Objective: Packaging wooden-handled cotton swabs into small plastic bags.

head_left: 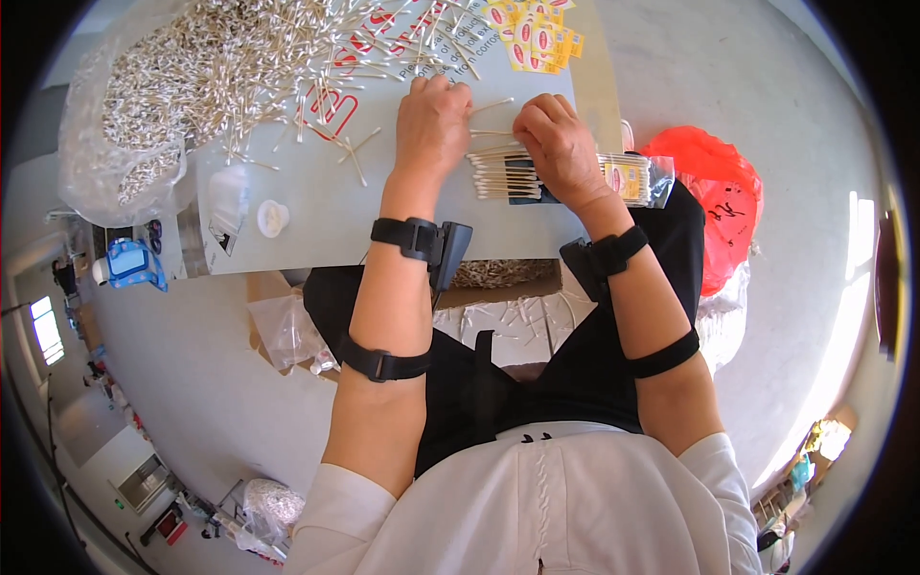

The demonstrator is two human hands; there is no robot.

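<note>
My left hand (436, 123) is closed over the table among loose cotton swabs, its fingers curled; what they hold is hidden. A single swab (494, 105) lies just right of it. My right hand (561, 149) is closed in a pinch, with a cotton swab (492, 132) running leftward from its fingertips. Below that hand, a neat row of swabs (505, 180) lies side by side on a dark strip. To the right, a clear plastic packet (659, 180) shows a yellow card (625, 179) and more aligned swabs, partly covered by the hand.
A big clear bag (81, 177) spills a heap of cotton swabs (192, 86) over the table's far left. Yellow cards (537, 38) lie at the far right. A white cap (273, 218) sits near the front edge. A red bag (724, 201) stands beside the table, right.
</note>
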